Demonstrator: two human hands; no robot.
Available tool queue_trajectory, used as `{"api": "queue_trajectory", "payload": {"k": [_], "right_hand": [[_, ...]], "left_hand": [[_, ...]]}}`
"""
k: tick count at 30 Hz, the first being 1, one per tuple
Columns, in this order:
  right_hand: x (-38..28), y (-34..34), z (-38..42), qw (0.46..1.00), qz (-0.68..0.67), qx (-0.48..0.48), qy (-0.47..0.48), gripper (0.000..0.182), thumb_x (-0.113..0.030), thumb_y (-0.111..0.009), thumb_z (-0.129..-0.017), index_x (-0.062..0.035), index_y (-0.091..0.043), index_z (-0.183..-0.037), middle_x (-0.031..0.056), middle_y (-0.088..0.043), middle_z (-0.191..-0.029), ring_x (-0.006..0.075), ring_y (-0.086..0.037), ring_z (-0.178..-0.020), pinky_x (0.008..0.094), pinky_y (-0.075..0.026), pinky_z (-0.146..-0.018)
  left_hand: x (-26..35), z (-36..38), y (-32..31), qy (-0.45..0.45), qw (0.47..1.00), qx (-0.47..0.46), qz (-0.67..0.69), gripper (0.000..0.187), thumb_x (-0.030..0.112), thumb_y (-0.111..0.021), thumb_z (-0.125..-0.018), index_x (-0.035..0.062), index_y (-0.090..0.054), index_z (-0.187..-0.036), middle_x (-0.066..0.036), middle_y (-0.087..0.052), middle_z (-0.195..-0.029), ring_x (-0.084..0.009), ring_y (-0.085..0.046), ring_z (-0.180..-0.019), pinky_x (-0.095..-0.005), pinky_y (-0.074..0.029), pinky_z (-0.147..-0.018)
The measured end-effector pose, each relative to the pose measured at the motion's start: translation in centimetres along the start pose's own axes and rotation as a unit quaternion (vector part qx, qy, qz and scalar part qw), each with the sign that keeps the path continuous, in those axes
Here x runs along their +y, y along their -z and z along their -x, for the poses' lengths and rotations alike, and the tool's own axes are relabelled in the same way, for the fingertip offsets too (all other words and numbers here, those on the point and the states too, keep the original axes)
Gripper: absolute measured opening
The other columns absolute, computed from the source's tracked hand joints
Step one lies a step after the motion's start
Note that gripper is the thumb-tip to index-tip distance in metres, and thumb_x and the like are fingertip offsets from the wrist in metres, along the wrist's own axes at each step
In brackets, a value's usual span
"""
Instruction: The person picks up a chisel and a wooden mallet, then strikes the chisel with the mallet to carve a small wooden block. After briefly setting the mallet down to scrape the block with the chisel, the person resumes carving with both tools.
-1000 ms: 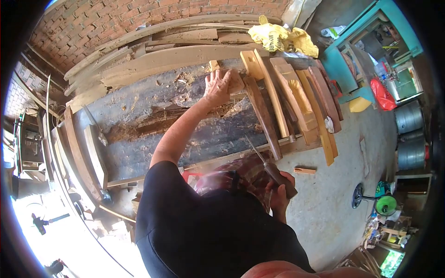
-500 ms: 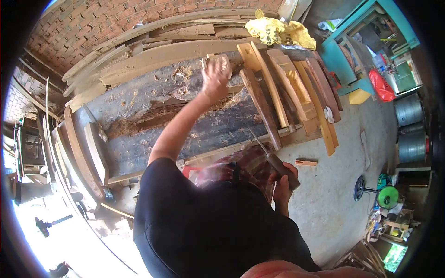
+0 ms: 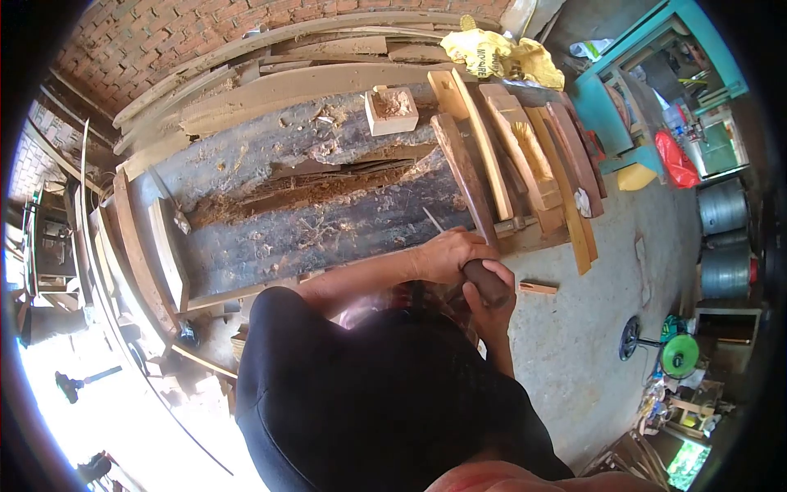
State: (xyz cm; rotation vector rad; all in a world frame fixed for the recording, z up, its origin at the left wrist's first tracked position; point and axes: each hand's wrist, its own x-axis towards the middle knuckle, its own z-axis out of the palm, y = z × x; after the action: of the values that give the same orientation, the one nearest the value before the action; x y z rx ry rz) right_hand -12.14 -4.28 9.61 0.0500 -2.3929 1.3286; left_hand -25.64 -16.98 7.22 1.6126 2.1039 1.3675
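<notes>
1. Chisel (image 3: 479,275): dark handle clamped in the right hand (image 3: 492,295), thin blade sticking out toward the dark workbench slab (image 3: 328,230). It sits at the slab's near edge, just in front of the person's torso.
2. Left hand (image 3: 449,252): now wrapped over the front of the chisel, covering the blade's base. Fingers curled on it, so both hands grip the same tool.
3. Change: a second ago the left hand was up at the slab's far edge on the small wood block (image 3: 392,111). It has let go and come back to the tool.
4. Block now stands alone at the slab's far edge, hollowed top facing up, shavings inside. Nothing touches it.
5. Judgement: block placed and released; two-handed grip looks like setup for a controlled cut.
6. Chisel itself has barely shifted, only drawn slightly closer to the slab.
7. Around: leaning wood planks (image 3: 508,156) on the slab's right end, long boards (image 3: 270,90) behind it against the brick wall (image 3: 164,41), yellow bag (image 3: 500,57) beyond the planks, small offcut (image 3: 539,288) on the floor right of the hands.
</notes>
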Motion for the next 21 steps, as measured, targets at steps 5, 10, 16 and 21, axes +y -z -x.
{"api": "queue_trajectory", "payload": {"k": [5, 10, 16, 21], "right_hand": [[0.0, 1.4, -0.2, 0.992, -0.084, -0.044, -0.086, 0.056, -0.013, -0.076, -0.079, -0.0027, -0.049, -0.128, 0.0112, -0.055, -0.121, 0.0212, -0.054, -0.111, 0.0341, -0.043, -0.096], [5.0, 2.0, -0.8, 0.967, 0.246, -0.061, -0.02, 0.051, -0.017, -0.066, -0.08, -0.0046, -0.051, -0.128, 0.0196, -0.052, -0.119, 0.0339, -0.048, -0.115, 0.0443, -0.038, -0.1], [7.9, 0.6, -1.0, 0.936, 0.341, -0.05, -0.068, 0.057, -0.029, -0.066, -0.084, 0.0004, -0.049, -0.129, 0.0242, -0.049, -0.12, 0.0414, -0.048, -0.111, 0.0499, -0.04, -0.093], [11.4, -1.2, -1.4, 0.938, 0.339, -0.037, -0.065, 0.062, -0.028, -0.068, -0.082, 0.0051, -0.045, -0.13, 0.0299, -0.052, -0.121, 0.0474, -0.052, -0.11, 0.0496, -0.045, -0.091]], "left_hand": [[0.3, 1.1, 1.8, -0.008, 0.996, 0.074, 0.038, 0.041, 0.004, -0.071, -0.059, 0.0077, -0.064, -0.099, -0.013, -0.064, -0.094, -0.0357, -0.063, -0.09, -0.0433, -0.051, -0.077], [1.0, 1.8, 3.1, 0.002, 0.984, 0.154, 0.092, 0.041, 0.004, -0.074, -0.06, 0.0078, -0.065, -0.099, -0.013, -0.065, -0.092, -0.0359, -0.063, -0.091, -0.0421, -0.051, -0.08], [1.3, 1.8, 3.4, 0.027, 0.971, 0.212, 0.104, 0.034, 0.006, -0.075, -0.063, 0.0063, -0.063, -0.095, -0.014, -0.065, -0.09, -0.0368, -0.063, -0.089, -0.0415, -0.051, -0.078], [0.1, -0.8, 4.3, 0.021, 0.948, 0.311, 0.065, 0.038, 0.007, -0.072, -0.059, 0.0065, -0.051, -0.091, -0.014, -0.057, -0.085, -0.0385, -0.06, -0.083, -0.0425, -0.049, -0.067]]}}
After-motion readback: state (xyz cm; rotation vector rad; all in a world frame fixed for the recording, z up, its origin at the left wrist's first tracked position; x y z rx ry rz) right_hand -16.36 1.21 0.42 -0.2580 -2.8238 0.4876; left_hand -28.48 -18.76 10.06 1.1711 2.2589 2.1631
